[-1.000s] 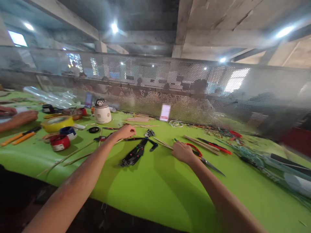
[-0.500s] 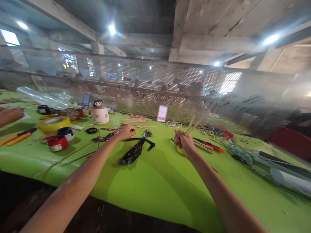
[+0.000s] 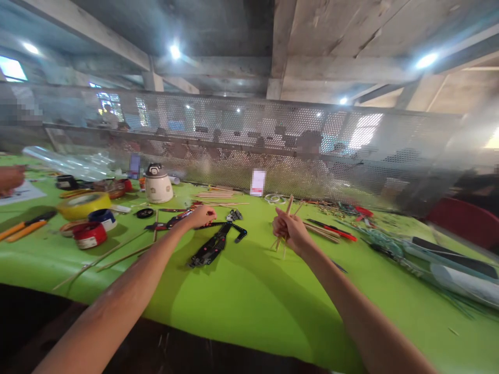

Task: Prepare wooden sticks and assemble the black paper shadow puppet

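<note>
My right hand (image 3: 289, 229) is closed around a few thin bamboo sticks (image 3: 289, 203), held roughly upright over the table. Their lower ends fan out beneath the fist, near the green surface. My left hand (image 3: 203, 215) is curled above the table beside a black jointed figure (image 3: 210, 248) with bent arms; whatever its fingers pinch, if anything, is too small to make out. Black-and-red pliers (image 3: 171, 223) lie under and left of that wrist. Behind it rests a row of loose wooden sticks (image 3: 218, 195).
Left stand a white kettle-like pot (image 3: 159, 187), yellow tape roll (image 3: 83, 204), red tape roll (image 3: 89, 236) and orange-handled cutters (image 3: 27, 228). Another person's hand (image 3: 11, 179) is at far left. On the right lie a red-and-black pen-like tool (image 3: 331, 228) and green strands (image 3: 390, 246).
The sticks in my right hand have turned from slanting up and right to nearly upright, with their ends now showing below the fist. My left hand has barely moved. The other person's hand shifted left.
</note>
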Demonstrator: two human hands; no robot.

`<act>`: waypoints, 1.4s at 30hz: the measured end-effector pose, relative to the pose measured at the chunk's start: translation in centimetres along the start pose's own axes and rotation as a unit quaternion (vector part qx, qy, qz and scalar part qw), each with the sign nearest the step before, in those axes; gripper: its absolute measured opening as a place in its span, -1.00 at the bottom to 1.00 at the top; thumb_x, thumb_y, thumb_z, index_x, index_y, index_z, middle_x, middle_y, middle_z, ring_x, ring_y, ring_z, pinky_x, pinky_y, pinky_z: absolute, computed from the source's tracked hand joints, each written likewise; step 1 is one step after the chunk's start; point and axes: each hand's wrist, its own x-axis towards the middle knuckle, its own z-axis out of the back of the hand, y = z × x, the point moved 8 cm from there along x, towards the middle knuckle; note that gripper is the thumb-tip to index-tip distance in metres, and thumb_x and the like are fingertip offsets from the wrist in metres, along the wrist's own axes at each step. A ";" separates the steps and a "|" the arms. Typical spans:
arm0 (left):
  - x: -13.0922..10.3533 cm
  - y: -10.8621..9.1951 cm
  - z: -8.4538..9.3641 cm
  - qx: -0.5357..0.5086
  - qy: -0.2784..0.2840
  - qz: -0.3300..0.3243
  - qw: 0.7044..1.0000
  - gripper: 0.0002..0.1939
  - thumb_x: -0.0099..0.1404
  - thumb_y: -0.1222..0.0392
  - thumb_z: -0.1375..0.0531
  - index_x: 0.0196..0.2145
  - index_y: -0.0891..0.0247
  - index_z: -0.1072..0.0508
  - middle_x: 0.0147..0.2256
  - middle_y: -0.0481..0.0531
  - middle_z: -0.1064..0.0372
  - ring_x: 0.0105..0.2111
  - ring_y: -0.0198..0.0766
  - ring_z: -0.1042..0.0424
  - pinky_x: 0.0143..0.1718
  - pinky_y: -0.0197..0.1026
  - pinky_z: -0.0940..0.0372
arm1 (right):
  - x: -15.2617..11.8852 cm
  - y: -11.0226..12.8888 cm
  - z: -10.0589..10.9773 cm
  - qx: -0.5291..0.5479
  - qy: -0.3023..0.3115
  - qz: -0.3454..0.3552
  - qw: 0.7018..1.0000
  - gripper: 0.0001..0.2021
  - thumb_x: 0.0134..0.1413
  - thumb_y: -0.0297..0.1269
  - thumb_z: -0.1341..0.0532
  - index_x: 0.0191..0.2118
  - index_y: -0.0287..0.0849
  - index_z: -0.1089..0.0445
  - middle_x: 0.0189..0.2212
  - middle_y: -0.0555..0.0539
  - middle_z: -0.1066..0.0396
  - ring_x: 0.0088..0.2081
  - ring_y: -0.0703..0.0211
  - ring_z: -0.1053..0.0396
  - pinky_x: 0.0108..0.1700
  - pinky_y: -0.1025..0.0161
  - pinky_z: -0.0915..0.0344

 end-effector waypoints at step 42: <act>1.1 -16.5 -9.8 0.020 0.109 -0.135 0.985 -0.59 0.42 -0.04 -0.01 -0.26 0.35 -0.49 -0.40 0.06 -0.46 -0.45 -0.24 -0.37 -0.47 -0.31 -0.11 | 1.4 -2.3 7.2 -0.053 -0.104 -0.030 0.993 -0.56 -0.26 0.09 -0.38 -0.46 -0.25 -0.41 -0.67 0.02 -0.31 -0.65 0.36 -0.20 -0.62 0.39 -0.11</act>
